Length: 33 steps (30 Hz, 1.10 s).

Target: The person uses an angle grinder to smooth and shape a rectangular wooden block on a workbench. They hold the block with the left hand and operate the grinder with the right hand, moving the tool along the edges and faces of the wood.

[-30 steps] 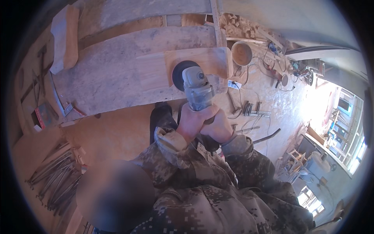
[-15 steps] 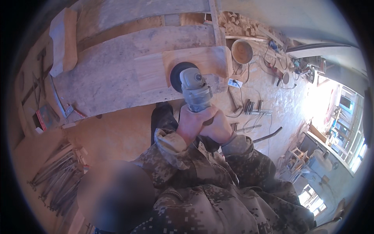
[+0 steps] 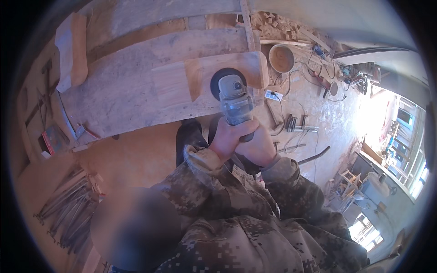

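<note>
Both my hands are wrapped round the body of a grey angle grinder point(image 3: 237, 101). My left hand point(image 3: 224, 139) closes on it from the left. From the right, my right hand point(image 3: 257, 144) grips its rear end. A round dark disc point(image 3: 215, 86) under the grinder's head lies over a pale wooden board point(image 3: 200, 70), near the board's right end; whether it presses on the wood I cannot tell. That board rests on a long, worn wooden workbench point(image 3: 109, 91), with a browner patch round the disc.
A shaped wood piece point(image 3: 72, 52) lies on the bench's left end. To the right, the floor holds a round bowl point(image 3: 281, 59), a white power strip point(image 3: 273, 95), cords and several metal tools. Metal clamps point(image 3: 68, 211) are heaped at lower left. A blurred round shape point(image 3: 136, 227) covers the lower left.
The grinder and its disc have shifted right and slightly up across the board, both hands moving with it. More of the brown patch shows left of the disc.
</note>
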Motion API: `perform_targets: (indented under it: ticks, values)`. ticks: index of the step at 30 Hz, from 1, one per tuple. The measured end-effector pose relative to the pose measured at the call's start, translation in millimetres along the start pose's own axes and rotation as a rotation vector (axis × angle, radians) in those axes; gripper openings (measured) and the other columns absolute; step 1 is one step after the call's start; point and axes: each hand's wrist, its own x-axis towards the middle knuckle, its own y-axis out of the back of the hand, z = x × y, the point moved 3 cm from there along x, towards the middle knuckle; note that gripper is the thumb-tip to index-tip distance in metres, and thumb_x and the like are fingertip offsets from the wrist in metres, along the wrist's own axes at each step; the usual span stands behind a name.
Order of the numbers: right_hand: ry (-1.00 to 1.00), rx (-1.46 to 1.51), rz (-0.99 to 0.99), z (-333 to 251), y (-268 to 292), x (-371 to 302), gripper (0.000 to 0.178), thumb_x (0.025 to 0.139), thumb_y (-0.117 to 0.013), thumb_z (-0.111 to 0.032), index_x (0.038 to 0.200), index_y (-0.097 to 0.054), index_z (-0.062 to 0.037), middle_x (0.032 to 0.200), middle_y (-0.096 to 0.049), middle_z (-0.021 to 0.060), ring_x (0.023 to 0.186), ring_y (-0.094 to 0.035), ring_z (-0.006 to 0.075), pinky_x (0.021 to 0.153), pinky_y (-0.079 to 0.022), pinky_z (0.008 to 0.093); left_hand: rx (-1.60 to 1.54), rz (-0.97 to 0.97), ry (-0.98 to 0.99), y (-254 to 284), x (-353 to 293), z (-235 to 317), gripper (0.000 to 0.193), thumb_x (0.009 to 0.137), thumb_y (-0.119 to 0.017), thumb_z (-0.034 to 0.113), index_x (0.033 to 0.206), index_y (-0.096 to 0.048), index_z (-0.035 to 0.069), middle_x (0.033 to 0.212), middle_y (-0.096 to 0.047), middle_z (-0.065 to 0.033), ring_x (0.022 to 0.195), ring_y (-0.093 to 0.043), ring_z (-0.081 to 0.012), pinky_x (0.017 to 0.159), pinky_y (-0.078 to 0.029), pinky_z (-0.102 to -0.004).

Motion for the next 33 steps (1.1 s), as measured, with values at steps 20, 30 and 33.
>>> perform_targets:
  ticks: [20, 30, 33]
  values:
    - [0.031, 0.182, -0.174, -23, -8, 25, 0.049, 0.073, -0.084, -0.013, 0.116, -0.068, 0.0034, 0.101, -0.075, 0.0124, 0.097, -0.072, 0.0188, 0.087, -0.057, 0.0360, 0.074, 0.135, -0.111, 6, 0, 33, 0.023, 0.087, -0.082, 0.013, 0.107, -0.070, 0.007, 0.094, -0.070, -0.0012, 0.081, -0.066, -0.0126, 0.075, -0.054, -0.0322]
    - [0.015, 0.138, -0.111, -32, 1, 21, 0.056, 0.070, -0.082, -0.011, 0.121, -0.063, 0.0029, 0.105, -0.074, 0.0140, 0.100, -0.071, 0.0212, 0.088, -0.057, 0.0366, 0.023, 0.050, -0.055, 0, 11, 26, 0.019, 0.089, -0.081, 0.013, 0.104, -0.070, 0.007, 0.094, -0.071, -0.0014, 0.083, -0.067, -0.0126, 0.077, -0.054, -0.0321]
    - [0.044, 0.182, -0.112, -34, -2, 26, 0.054, 0.070, -0.082, -0.011, 0.119, -0.063, 0.0034, 0.103, -0.074, 0.0136, 0.099, -0.071, 0.0207, 0.087, -0.057, 0.0363, 0.040, 0.096, -0.095, -2, 7, 35, 0.018, 0.088, -0.082, 0.013, 0.100, -0.072, 0.005, 0.094, -0.072, -0.0017, 0.081, -0.067, -0.0120, 0.076, -0.054, -0.0316]
